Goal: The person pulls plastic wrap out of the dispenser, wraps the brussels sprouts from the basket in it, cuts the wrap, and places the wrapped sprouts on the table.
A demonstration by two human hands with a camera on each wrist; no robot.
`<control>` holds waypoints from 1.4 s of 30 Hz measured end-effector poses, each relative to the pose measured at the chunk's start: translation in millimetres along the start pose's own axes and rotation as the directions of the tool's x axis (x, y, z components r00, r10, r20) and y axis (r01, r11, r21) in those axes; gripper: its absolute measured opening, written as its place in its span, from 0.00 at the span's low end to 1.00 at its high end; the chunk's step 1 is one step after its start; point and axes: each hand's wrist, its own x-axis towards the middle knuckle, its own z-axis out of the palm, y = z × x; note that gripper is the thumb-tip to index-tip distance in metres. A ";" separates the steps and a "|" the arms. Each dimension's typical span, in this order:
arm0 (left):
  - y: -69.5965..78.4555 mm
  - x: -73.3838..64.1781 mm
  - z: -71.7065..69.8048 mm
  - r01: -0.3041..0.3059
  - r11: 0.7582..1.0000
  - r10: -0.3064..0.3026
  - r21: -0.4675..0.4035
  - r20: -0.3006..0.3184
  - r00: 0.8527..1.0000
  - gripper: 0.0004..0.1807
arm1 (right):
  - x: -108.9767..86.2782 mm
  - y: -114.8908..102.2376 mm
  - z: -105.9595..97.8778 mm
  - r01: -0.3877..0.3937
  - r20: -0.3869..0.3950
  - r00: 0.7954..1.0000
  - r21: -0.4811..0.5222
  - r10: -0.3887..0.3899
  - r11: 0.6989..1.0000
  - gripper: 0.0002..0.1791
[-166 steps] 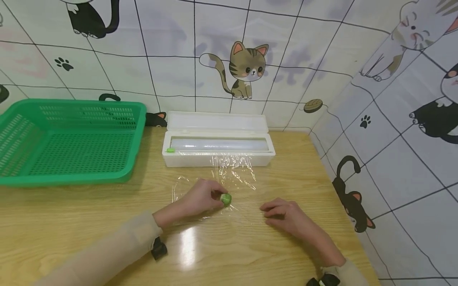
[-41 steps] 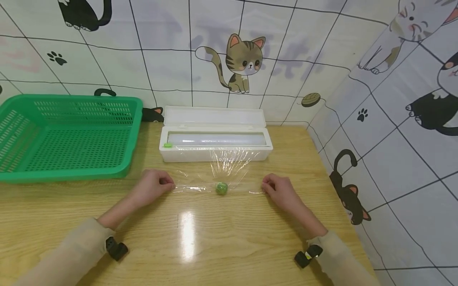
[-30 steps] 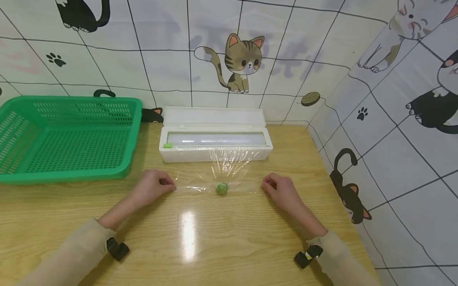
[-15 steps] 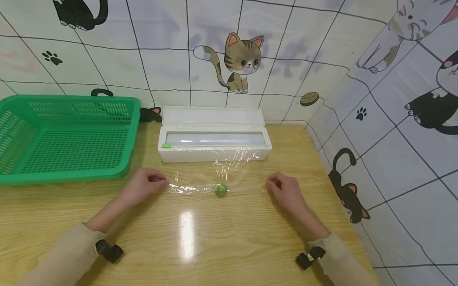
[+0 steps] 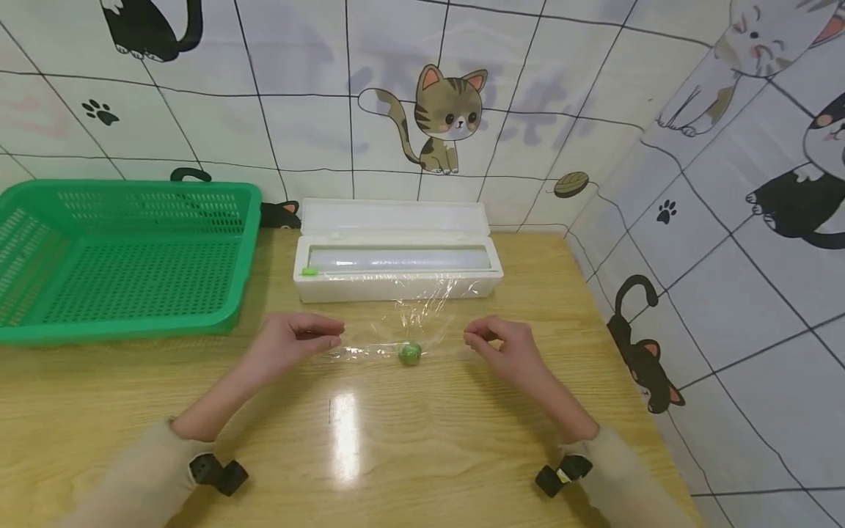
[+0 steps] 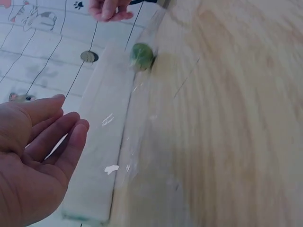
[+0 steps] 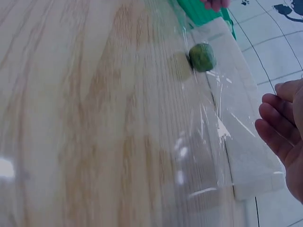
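A Brussels sprout (image 5: pixel 409 353) lies on the table under clear plastic wrap (image 5: pixel 370 352), which runs from the front of the white wrap dispenser (image 5: pixel 396 287). In the head view my left hand (image 5: pixel 290 345) hovers left of the sprout, over the film's left part, thumb and fingers slightly apart. My right hand (image 5: pixel 505 348) is raised to the right of the sprout, fingers loosely bent. Both wrist views show relaxed fingers with nothing held. The sprout (image 6: pixel 141 56) stands apart from the left hand in the left wrist view, and the sprout (image 7: pixel 202 57) from the right hand in the right wrist view.
The dispenser's lid (image 5: pixel 392 217) is up, leaving the film roll (image 5: pixel 396 258) visible; a green slider (image 5: pixel 309 271) sits at its left end. A green basket (image 5: pixel 247 271) stands at the left. A cat-patterned covering (image 5: pixel 304 139) closes off the back and right side.
Earlier the left hand held the sprout; then both hands pinched the film's ends with the sprout under it. Now both have let go and moved inward toward the sprout.
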 end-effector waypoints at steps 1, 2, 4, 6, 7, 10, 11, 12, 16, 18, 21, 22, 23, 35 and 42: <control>-0.5 1.0 5.2 -0.002 1.000 0.002 -0.012 0.014 1.000 0.16 | 0.9 -1.9 2.7 0.013 0.011 1.000 0.025 -0.014 1.000 0.05; -1.1 2.2 10.5 -0.008 1.000 0.008 -0.016 0.028 1.000 0.15 | 1.5 -2.9 5.5 0.030 0.026 0.999 0.046 -0.031 0.998 0.05; -1.3 4.3 21.7 -0.031 0.999 0.032 -0.007 0.050 0.998 0.15 | 2.3 -5.1 10.8 0.053 0.059 0.997 0.085 -0.058 0.995 0.06; -0.1 6.0 33.0 -0.064 0.998 0.063 0.002 0.069 0.996 0.14 | 1.8 -6.8 15.1 0.072 0.102 0.991 0.109 -0.084 0.991 0.07; 1.2 6.7 38.8 -0.080 0.997 0.079 0.010 0.076 0.994 0.13 | 1.2 -7.3 17.0 0.087 0.118 0.988 0.104 -0.099 0.991 0.08; 6.3 7.8 54.0 -0.128 0.992 0.126 0.006 0.091 0.988 0.13 | -0.5 -8.3 22.2 0.165 0.151 0.973 0.082 -0.176 0.983 0.11; 7.1 8.6 58.0 -0.145 0.989 0.143 0.010 0.095 0.985 0.13 | -0.9 -8.4 23.7 0.199 0.158 0.965 0.077 -0.209 0.977 0.13; 7.8 9.0 61.8 -0.151 0.988 0.148 0.027 0.097 0.984 0.13 | -1.0 -8.3 25.3 0.239 0.165 0.955 0.066 -0.247 0.969 0.14; 3.3 12.9 73.3 -0.169 0.984 0.160 0.061 0.122 0.980 0.14 | -0.2 -6.7 31.3 0.343 0.193 0.919 0.038 -0.344 0.939 0.17; 0.3 15.4 77.8 -0.171 0.982 0.160 0.075 0.134 0.978 0.14 | 0.1 -5.9 33.7 0.343 0.221 0.914 0.023 -0.339 0.939 0.17; -5.5 18.9 82.4 -0.195 0.979 0.184 0.066 0.153 0.971 0.15 | -0.6 -4.6 37.6 0.311 0.253 0.918 0.011 -0.304 0.950 0.16; -6.8 19.6 83.1 -0.204 0.977 0.191 0.070 0.154 0.969 0.15 | -1.0 -4.3 39.0 0.303 0.263 0.919 0.009 -0.295 0.953 0.17; -8.2 20.4 83.4 -0.214 0.974 0.200 0.079 0.153 0.968 0.15 | -1.4 -3.9 40.4 0.293 0.274 0.919 0.007 -0.284 0.956 0.17; -15.1 36.6 73.8 -0.260 0.947 0.238 0.190 0.132 0.962 0.15 | 7.4 -0.3 50.0 0.182 0.330 0.931 -0.046 -0.157 0.982 0.23; -18.7 44.4 74.9 -0.299 0.934 0.278 0.194 0.127 0.952 0.12 | 12.9 4.0 53.2 0.185 0.298 0.941 -0.062 -0.159 0.981 0.23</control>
